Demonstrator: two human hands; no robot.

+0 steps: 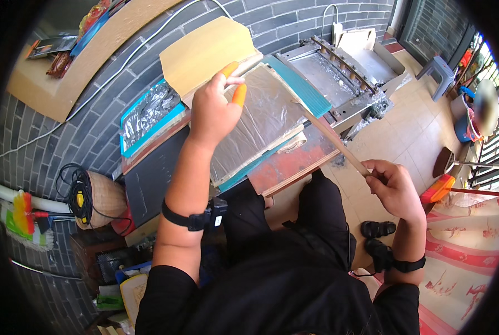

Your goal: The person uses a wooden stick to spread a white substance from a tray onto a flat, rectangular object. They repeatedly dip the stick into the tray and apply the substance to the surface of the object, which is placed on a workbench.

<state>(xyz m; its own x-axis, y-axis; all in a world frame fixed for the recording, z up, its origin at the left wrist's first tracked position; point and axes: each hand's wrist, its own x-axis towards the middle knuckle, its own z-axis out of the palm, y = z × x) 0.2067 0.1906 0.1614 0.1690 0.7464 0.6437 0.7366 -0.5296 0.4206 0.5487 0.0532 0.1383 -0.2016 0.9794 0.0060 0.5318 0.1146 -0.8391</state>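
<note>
My left hand (220, 104) is over the upper left part of a stack covered with clear plastic film (262, 109), with orange finger cots on two fingertips. Its fingers are apart and hold nothing that I can see. Between thumb and fingers, my right hand (385, 184) grips the near end of a long thin brown strip (333, 140), whose far end reaches the film's right edge. A teal ribbed board (302, 86) shows beside and below the stack. Behind my left hand stands a yellow sheet (207, 54), leaning towards the brick wall.
A blue tray with crumpled film (151, 115) lies at the left. A metal frame device with a bar (335, 73) stands at the back right. The reddish board's wooden edge (300, 173) faces my knees. A grey stool (436, 77) and a broom (444, 161) are farther right.
</note>
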